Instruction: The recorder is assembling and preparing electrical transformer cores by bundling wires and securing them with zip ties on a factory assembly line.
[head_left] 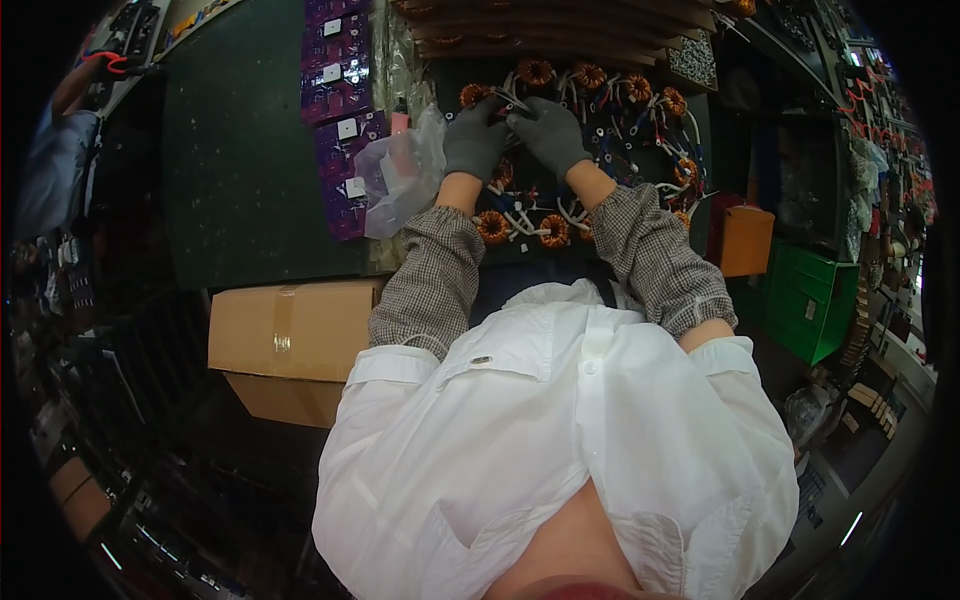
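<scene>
Both my hands wear dark grey gloves and meet over the far part of the dark green table. My left hand (474, 138) is closed by a copper-wound ring coil (473, 95), whose white wire lead (511, 97) runs between the two hands. Its fingertips are partly hidden. Close beside it, my right hand (548, 137) has its fingers bent in and pinched on the white lead. Around the hands several more copper ring coils (535, 72) lie in a rough loop, their white, blue and red leads ending in ring terminals (612, 135) pointing inward.
Purple circuit boards (340, 90) line the table left of my hands, beside a clear plastic bag (400, 170). Stacked brown sheets (560, 30) stand at the back. A cardboard box (290, 330), an orange bin (747, 240) and a green crate (808, 300) flank me. Another person's sleeve (60, 165) shows far left.
</scene>
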